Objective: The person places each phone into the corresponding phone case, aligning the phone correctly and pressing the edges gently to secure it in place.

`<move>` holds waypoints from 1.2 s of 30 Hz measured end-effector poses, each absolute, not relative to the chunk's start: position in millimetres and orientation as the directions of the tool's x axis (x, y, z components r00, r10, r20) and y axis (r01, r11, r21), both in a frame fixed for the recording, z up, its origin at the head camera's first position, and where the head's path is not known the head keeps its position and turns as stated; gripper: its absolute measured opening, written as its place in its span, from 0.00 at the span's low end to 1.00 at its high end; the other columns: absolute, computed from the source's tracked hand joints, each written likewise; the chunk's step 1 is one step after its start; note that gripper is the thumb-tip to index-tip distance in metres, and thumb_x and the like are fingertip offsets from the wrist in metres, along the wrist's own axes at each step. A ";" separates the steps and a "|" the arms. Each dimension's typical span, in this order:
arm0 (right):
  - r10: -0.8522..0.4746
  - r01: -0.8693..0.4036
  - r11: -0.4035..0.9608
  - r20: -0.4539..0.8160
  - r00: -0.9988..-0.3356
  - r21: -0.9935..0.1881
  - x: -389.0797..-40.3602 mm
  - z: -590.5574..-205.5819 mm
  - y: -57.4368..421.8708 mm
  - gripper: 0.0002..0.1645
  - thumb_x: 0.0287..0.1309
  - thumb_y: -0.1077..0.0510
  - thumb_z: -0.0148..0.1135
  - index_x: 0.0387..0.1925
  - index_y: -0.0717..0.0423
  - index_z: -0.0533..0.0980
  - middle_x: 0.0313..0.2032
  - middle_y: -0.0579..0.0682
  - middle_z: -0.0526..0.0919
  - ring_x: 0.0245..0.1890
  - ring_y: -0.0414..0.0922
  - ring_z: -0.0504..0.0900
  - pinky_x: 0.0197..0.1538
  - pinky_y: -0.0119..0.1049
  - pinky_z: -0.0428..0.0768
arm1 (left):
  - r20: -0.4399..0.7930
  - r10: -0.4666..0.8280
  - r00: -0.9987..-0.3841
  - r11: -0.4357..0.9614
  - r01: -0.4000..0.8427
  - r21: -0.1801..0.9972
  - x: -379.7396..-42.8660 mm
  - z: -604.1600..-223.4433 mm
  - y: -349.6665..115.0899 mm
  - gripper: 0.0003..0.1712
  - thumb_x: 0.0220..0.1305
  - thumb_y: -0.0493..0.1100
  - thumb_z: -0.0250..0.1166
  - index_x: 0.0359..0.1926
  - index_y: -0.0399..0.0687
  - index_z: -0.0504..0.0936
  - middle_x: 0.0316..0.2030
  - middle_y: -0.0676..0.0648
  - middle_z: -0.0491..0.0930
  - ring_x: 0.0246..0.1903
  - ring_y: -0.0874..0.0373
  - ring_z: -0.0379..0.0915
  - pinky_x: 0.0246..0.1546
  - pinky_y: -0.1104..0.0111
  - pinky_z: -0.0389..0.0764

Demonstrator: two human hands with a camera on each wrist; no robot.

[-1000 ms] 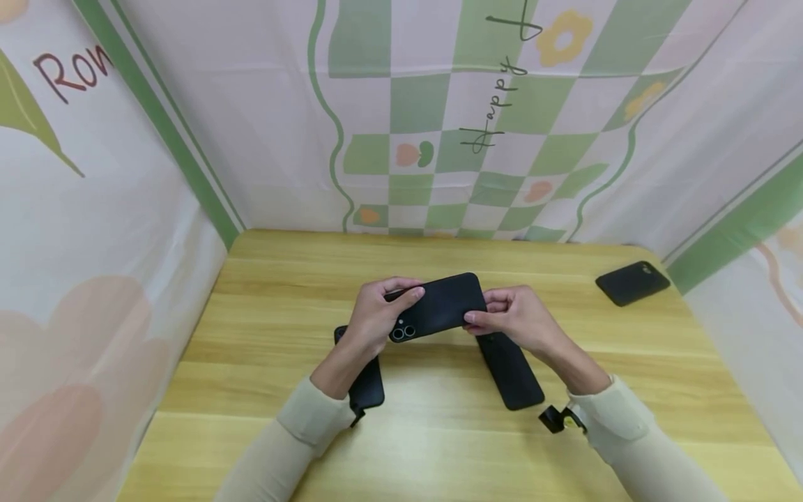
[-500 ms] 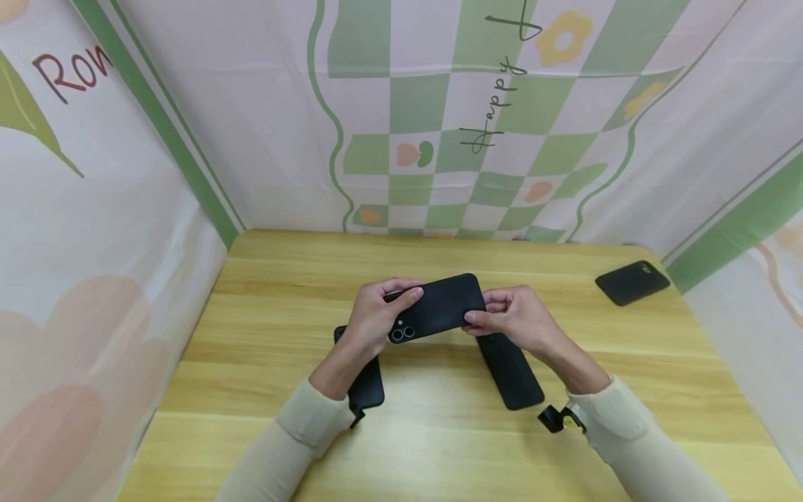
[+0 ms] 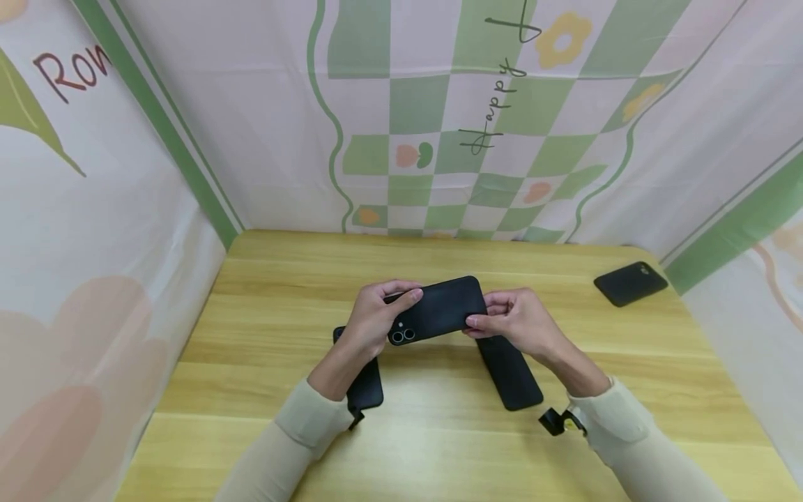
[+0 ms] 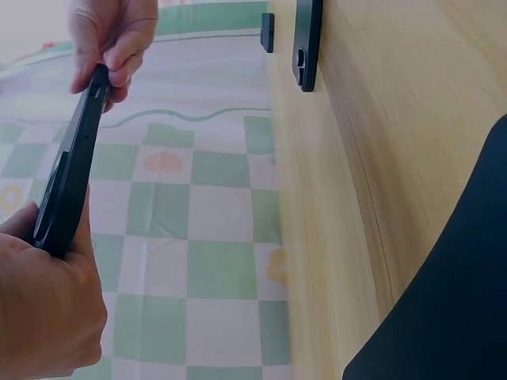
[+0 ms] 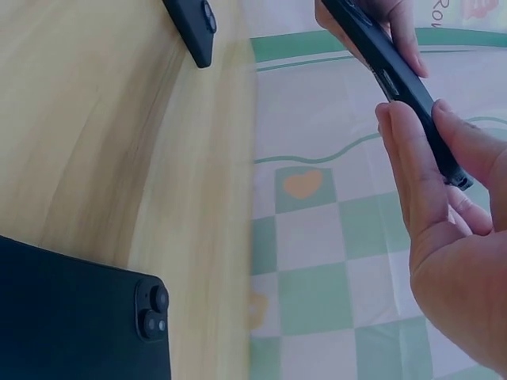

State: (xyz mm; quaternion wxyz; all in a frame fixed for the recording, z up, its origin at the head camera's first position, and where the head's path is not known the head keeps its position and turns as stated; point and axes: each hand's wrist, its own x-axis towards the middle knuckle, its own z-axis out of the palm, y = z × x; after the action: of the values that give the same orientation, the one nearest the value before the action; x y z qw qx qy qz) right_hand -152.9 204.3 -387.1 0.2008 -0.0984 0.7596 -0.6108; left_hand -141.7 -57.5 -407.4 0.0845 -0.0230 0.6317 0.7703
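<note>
Held level across the middle of the head view is a black phone point(image 3: 442, 307), its back and two ringed lenses facing up at the camera end on the left. My left hand point(image 3: 370, 317) grips that camera end, thumb lying across the back. At the opposite end, my right hand point(image 3: 523, 322) pinches the near corner between thumb and fingers. Seen edge-on in the left wrist view, the phone point(image 4: 73, 166) is raised off the table, with a cutout in its end. The right wrist view shows a slot along the side of the phone point(image 5: 404, 87).
A second black phone point(image 3: 369, 387) lies partly hidden under my left wrist. Another black phone point(image 3: 511, 376) rests below my right hand, its lens bump visible in the right wrist view. A black phone-shaped piece point(image 3: 630, 284) lies near the right edge of the wooden table point(image 3: 439, 432). Patterned curtains surround it.
</note>
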 end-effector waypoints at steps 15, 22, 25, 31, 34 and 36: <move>-0.426 0.050 0.149 -0.110 -0.898 -0.988 -152.5 -390.6 207.2 0.15 0.66 0.66 0.72 0.39 0.79 0.78 0.34 0.59 0.92 0.35 0.52 0.93 0.44 0.46 0.90 | -0.178 0.132 -0.975 -0.256 -0.207 0.944 -145.3 -405.4 -58.1 0.16 0.73 0.36 0.70 0.55 0.31 0.86 0.55 0.40 0.85 0.48 0.57 0.85 0.52 0.68 0.86; -0.433 0.063 0.120 -0.109 -0.895 -0.991 -150.6 -389.5 208.0 0.13 0.67 0.67 0.70 0.40 0.78 0.78 0.34 0.59 0.92 0.36 0.54 0.93 0.44 0.45 0.89 | -0.185 0.156 -0.970 -0.239 -0.219 0.946 -145.3 -404.1 -59.0 0.16 0.73 0.38 0.70 0.56 0.34 0.87 0.55 0.41 0.85 0.50 0.55 0.85 0.53 0.67 0.86; -0.423 0.089 0.097 -0.122 -0.898 -0.991 -149.3 -390.5 208.4 0.13 0.67 0.66 0.70 0.38 0.76 0.78 0.34 0.59 0.92 0.37 0.53 0.93 0.45 0.45 0.89 | -0.198 0.157 -0.968 -0.241 -0.232 0.942 -145.6 -402.7 -58.0 0.17 0.72 0.39 0.71 0.57 0.35 0.87 0.56 0.42 0.85 0.51 0.56 0.85 0.53 0.67 0.86; -0.384 0.152 0.001 -0.140 -0.912 -0.988 -145.9 -392.3 204.1 0.08 0.67 0.70 0.68 0.32 0.68 0.77 0.31 0.57 0.91 0.38 0.51 0.93 0.48 0.46 0.88 | -0.184 0.157 -0.970 -0.296 -0.224 0.929 -145.6 -401.9 -57.3 0.17 0.72 0.40 0.71 0.57 0.39 0.87 0.59 0.45 0.83 0.53 0.54 0.85 0.52 0.66 0.86; -0.378 0.156 -0.060 -0.122 -0.918 -0.986 -143.8 -392.8 201.3 0.10 0.68 0.71 0.67 0.30 0.65 0.77 0.28 0.54 0.88 0.39 0.50 0.93 0.49 0.46 0.88 | -0.174 0.157 -0.972 -0.318 -0.217 0.923 -145.2 -401.7 -58.0 0.15 0.73 0.41 0.70 0.57 0.40 0.87 0.60 0.45 0.83 0.54 0.53 0.84 0.54 0.65 0.86; -0.376 0.151 -0.094 -0.105 -0.921 -0.984 -142.3 -393.1 199.8 0.14 0.69 0.72 0.66 0.27 0.63 0.74 0.24 0.51 0.84 0.39 0.49 0.93 0.49 0.47 0.88 | -0.173 0.150 -0.973 -0.343 -0.215 0.914 -145.2 -401.7 -58.1 0.15 0.75 0.41 0.69 0.58 0.40 0.86 0.59 0.44 0.84 0.55 0.53 0.84 0.54 0.64 0.86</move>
State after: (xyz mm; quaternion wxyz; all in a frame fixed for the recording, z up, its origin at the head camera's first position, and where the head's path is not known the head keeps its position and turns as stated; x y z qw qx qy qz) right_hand -142.3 199.8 -393.1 0.1792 -0.0869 0.6487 -0.7345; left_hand -145.2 -58.1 -401.7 0.1115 -0.0292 0.5623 0.8189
